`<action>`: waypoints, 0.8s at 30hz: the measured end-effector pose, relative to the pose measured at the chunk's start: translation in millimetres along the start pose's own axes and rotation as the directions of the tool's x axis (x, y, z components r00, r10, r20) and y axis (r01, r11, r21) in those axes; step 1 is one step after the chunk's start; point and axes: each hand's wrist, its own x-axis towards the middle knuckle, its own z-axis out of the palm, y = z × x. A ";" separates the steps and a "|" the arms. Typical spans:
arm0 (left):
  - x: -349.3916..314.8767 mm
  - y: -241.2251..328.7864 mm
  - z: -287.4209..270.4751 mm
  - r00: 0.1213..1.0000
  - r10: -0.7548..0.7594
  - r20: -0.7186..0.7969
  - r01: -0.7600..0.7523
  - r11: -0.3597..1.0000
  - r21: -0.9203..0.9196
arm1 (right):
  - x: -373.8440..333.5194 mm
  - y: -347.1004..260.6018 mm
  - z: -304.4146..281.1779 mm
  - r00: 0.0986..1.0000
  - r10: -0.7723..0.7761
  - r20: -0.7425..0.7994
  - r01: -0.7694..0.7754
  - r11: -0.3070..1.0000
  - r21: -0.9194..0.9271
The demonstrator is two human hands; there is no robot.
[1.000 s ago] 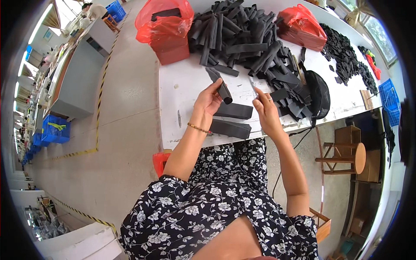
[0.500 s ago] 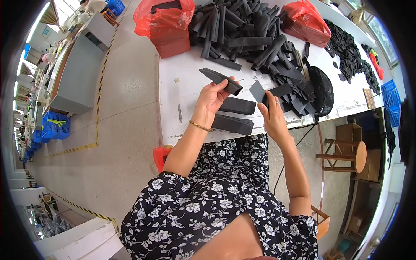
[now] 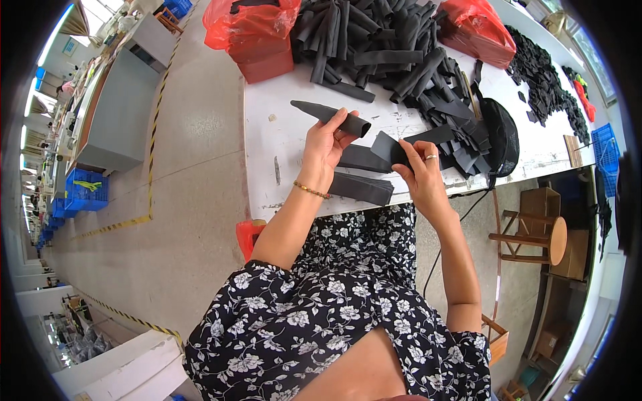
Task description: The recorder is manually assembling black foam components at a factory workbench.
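My left hand (image 3: 326,145) pinches a dark grey fabric strip (image 3: 313,110), curled into a tube with its open end facing right. Between the thumb and fingers of my right hand (image 3: 426,179) is a small flat dark piece (image 3: 388,147), close to the tube's open end but apart from it. Below the hands, two stacks of flat dark strips lie near the table's front edge, an upper stack (image 3: 364,159) and a lower stack (image 3: 361,188). The flat piece partly covers the upper stack's right end.
A big heap of dark strips (image 3: 374,40) covers the back of the white table (image 3: 261,147). Red bags stand at the back left (image 3: 264,57) and back right (image 3: 478,33). On the right lie loose small pieces (image 3: 461,144) beside a black mesh-like object (image 3: 499,137) with a cable. A wooden stool (image 3: 556,240) stands right.
The curled strip's far end has swung left and up in my left hand. My right hand has shifted the flat piece left and down, and its fingers are bent more.
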 end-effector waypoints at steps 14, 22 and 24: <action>-12.7 3.7 8.7 0.987 -0.019 0.161 -0.001 0.992 0.125 | 18.9 -5.2 -10.3 0.970 -0.223 -0.095 0.194 0.949 -0.247; -35.2 -0.9 28.4 0.990 0.045 0.133 -0.061 0.992 0.114 | 22.0 -10.9 -7.0 0.944 -0.310 -0.111 0.244 0.886 -0.395; -47.9 -6.4 37.9 0.970 0.198 0.139 -0.214 0.971 0.109 | 25.7 -16.1 -3.6 0.931 -0.345 -0.119 0.271 0.871 -0.411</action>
